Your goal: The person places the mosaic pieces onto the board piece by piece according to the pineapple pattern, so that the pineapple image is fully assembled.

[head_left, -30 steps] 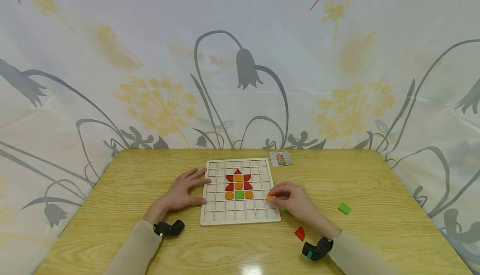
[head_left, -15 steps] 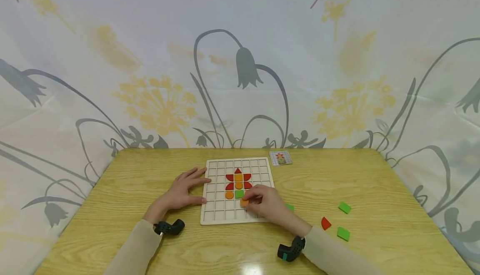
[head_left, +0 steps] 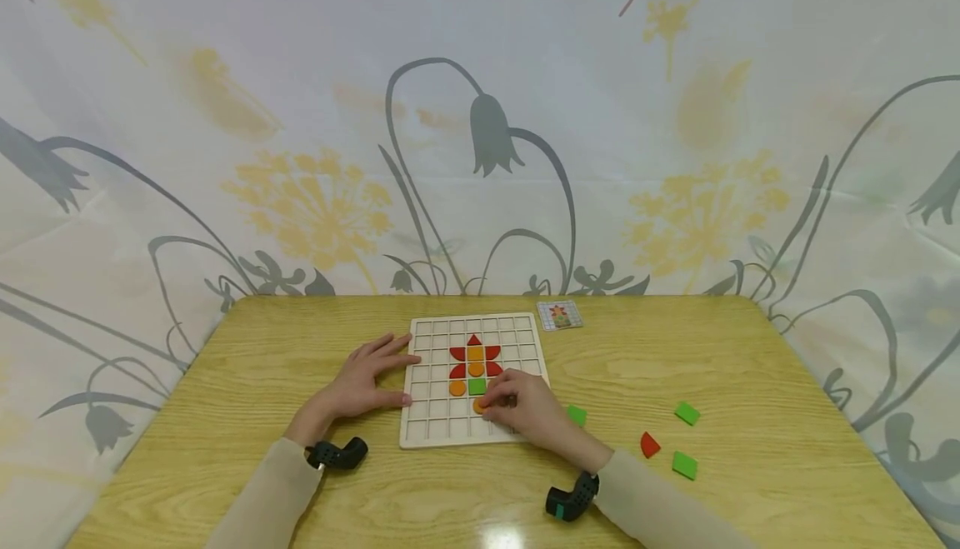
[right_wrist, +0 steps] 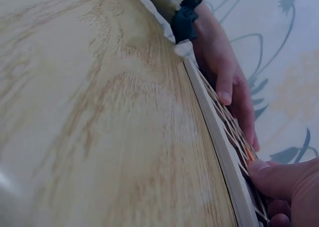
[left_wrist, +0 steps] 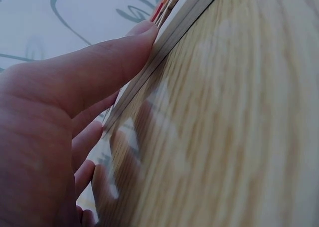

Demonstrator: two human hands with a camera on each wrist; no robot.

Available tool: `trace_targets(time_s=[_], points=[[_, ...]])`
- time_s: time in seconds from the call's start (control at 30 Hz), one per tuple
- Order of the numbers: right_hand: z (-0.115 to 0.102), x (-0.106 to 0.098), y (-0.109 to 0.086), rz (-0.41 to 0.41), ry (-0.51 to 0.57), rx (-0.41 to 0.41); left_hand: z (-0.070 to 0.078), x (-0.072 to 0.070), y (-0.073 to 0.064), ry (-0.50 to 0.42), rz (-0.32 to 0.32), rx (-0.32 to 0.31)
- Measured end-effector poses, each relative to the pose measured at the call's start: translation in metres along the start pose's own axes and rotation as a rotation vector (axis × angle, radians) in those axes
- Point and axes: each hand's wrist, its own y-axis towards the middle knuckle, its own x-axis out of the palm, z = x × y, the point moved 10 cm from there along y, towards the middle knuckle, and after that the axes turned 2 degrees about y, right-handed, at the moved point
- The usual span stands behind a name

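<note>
The light wooden grid board [head_left: 432,430] lies in the middle of the table. Set in it are red curved pieces, a red triangle [head_left: 474,340], an orange square, orange discs [head_left: 457,387] and a green square [head_left: 477,386]. Thumb and fingertips of my right hand [head_left: 528,411] pinch another orange disc [head_left: 478,406] at the cell just below the green square. In the right wrist view an orange edge [right_wrist: 249,153] shows by the thumb. My left hand [head_left: 367,382] rests with spread fingers on the board's left edge; its thumb touches the rim in the left wrist view.
Behind the board's right corner lies a card [head_left: 558,316] printed with a similar pattern. Loose green squares [head_left: 684,465] and a red quarter-round piece [head_left: 649,445] lie on the table [head_left: 772,382] to the right. A patterned fabric [head_left: 337,116] rises behind the table.
My right hand has carried the orange disc left from the board's right edge to below the green square. Its forearm has uncovered a red piece and a green square. My left hand stays put.
</note>
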Motion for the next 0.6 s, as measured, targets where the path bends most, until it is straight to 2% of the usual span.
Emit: trace_targets(time_s=[0.6], points=[[-0.0023,0.0033,-0.0016,-0.034,-0.022,0.007,-0.0015,-0.0001,0.0003,0.013,0.002,0.003]])
